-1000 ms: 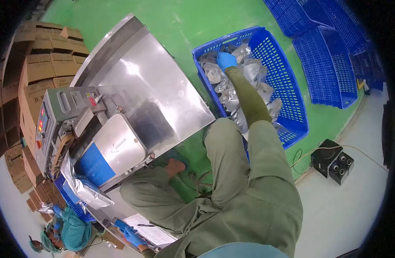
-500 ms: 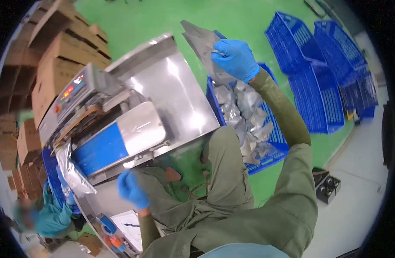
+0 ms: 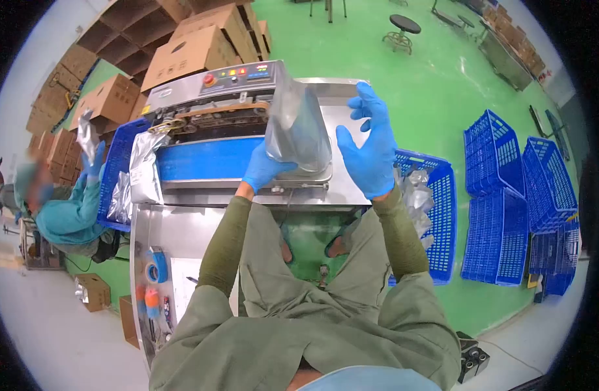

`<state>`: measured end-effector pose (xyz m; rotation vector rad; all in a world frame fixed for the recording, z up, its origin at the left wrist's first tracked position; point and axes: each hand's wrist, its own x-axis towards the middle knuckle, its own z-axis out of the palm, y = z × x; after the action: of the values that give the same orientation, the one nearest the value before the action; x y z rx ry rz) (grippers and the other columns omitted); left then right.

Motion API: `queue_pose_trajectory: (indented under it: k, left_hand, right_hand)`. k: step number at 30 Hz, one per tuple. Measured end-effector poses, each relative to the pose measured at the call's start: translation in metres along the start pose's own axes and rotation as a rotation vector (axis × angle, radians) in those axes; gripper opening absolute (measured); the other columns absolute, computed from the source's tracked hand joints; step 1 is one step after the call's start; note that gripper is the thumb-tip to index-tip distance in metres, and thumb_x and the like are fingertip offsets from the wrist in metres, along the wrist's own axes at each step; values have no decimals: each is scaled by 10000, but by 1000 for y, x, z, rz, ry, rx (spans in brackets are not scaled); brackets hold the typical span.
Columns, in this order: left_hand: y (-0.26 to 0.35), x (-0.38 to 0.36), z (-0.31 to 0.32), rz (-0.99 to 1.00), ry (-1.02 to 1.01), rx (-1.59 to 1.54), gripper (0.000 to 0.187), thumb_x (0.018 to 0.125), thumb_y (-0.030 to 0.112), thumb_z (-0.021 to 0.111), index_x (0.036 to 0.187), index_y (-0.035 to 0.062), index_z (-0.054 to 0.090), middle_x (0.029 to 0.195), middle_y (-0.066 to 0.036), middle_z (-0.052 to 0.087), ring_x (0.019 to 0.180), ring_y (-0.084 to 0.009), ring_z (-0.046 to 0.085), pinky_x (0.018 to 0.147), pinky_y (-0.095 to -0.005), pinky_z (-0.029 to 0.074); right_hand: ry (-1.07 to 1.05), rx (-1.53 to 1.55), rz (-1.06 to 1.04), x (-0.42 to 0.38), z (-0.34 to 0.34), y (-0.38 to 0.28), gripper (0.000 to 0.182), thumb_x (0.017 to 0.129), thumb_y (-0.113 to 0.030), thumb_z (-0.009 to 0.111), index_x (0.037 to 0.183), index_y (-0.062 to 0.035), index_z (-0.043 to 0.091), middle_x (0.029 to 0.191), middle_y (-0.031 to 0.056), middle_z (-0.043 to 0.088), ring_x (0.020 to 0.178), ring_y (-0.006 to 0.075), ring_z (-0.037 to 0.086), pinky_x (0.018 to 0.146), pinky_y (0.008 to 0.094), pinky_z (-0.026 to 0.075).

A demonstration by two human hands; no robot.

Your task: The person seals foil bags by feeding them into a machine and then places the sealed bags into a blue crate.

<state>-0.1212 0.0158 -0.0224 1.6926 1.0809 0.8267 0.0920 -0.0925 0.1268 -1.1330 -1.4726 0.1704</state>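
A silver foil bag (image 3: 304,127) stands upright in front of the right end of a band sealing machine (image 3: 211,98). My left hand (image 3: 265,168) is closed on the bag's lower left side, thumb in front and the other fingers partly hidden. To the right of the bag, my gloved right hand (image 3: 370,148) is open, with its fingers apart and nothing in it. The machine's blue conveyor belt (image 3: 208,159) runs left from the bag. At the belt's left end hangs another silver bag (image 3: 145,171).
A blue basket (image 3: 446,215) of silver bags stands at my right; another blue basket (image 3: 120,163) is beyond the machine's left end. Blue crates (image 3: 495,231) stack farther right. A co-worker (image 3: 74,212) holds a bag at left. Paper and tape (image 3: 157,267) lie on the side table.
My right hand has come from above the right basket to beside the machine and released the bag. My left hand has moved up from the side table and taken hold of it. The view has turned.
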Motion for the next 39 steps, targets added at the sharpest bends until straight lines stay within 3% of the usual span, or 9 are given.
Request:
queue_pose_trajectory:
  k: [7,10,15,18,21,22,28,32,39]
  left_hand:
    - [39,-11,-41,243,-28,-49,509,716,131,759,1180,43,570,1058,-91,660,971,-162,621,853,-331,505]
    - [104,-23,-64,332,-25,168,357,791,107,673,1136,80,586,1017,-81,661,921,-212,640,780,-351,511]
    - [68,-14,-91,850,218,867,252,823,90,625,1074,114,619,1040,-71,656,869,-292,621,709,-386,505]
    - [55,-23,-74,936,397,637,233,837,80,633,1068,100,659,980,-68,671,778,-199,623,653,-332,490]
    - [60,-33,-34,301,424,-46,195,863,94,639,1049,43,669,825,-46,652,697,-87,551,632,-279,454]
    - [71,-29,-23,341,485,-204,177,879,146,635,954,-9,677,694,-24,591,640,-47,458,581,-263,409]
    - [4,42,-11,-163,266,-150,249,836,200,627,790,-38,682,653,-59,609,588,-109,502,553,-314,419]
    - [-58,68,-1,-165,453,-97,298,810,243,644,765,-48,685,651,-102,646,567,-166,550,577,-370,448]
    - [-100,87,-55,-180,485,84,305,822,250,631,762,-43,686,647,-91,645,575,-145,548,584,-346,443]
  right_hand:
    - [-264,-242,-54,6,40,68,133,823,-166,622,923,-80,601,802,97,597,708,291,588,628,370,472]
    - [-232,-330,-295,6,27,71,125,807,-101,627,919,-53,597,779,104,580,676,272,575,586,343,452]
    - [-207,-577,-468,-6,-13,94,161,765,-27,626,923,-58,611,764,90,565,678,269,571,587,343,461]
    - [-79,-81,-213,-20,5,87,277,776,-20,663,1048,-69,644,887,80,634,737,193,603,620,314,479]
    - [40,61,-49,-33,16,86,145,845,-72,649,983,-28,656,818,38,626,704,107,562,609,288,467]
    - [77,122,81,-33,16,81,123,856,-82,638,959,-16,654,767,30,604,683,99,545,603,288,465]
    - [-63,198,629,-13,33,155,178,803,-183,636,785,-6,624,635,88,595,580,170,582,524,339,452]
    - [-243,-249,88,-23,77,267,221,826,-172,580,679,-7,567,617,51,529,496,147,526,471,295,475]
    - [-169,97,523,-11,152,269,271,830,-205,547,716,37,587,632,100,587,520,182,607,473,315,508]
